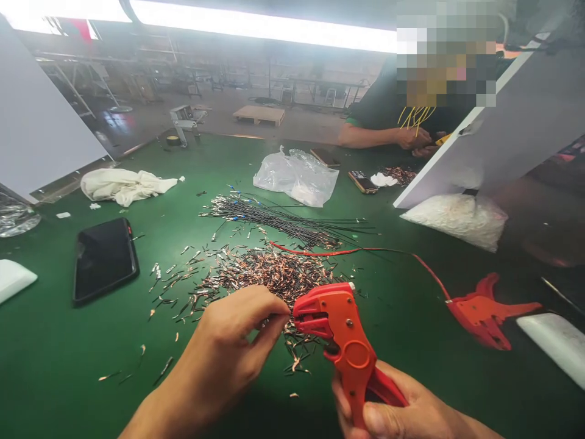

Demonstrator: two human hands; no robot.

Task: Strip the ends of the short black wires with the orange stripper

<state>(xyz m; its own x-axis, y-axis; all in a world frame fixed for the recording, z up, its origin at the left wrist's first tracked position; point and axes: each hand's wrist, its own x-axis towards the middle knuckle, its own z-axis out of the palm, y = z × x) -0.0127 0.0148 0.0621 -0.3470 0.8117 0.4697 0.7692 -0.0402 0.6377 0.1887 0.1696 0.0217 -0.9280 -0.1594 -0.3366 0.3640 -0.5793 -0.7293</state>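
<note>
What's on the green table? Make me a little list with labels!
Right hand: grips an orange wire stripper
Left hand: fingertips pinched at the stripper's mouth; what they hold is too small to tell
Behind the hands: pile of wire bits, bundle of thin dark wires
Left side: black phone, white cloth
Right side: second orange stripper
Far side: another person's hands with yellow wires
Table: green

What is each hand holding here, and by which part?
The right hand grips the orange wire stripper by its handles. The left hand pinches something at the stripper's jaws, too small to identify.
</note>
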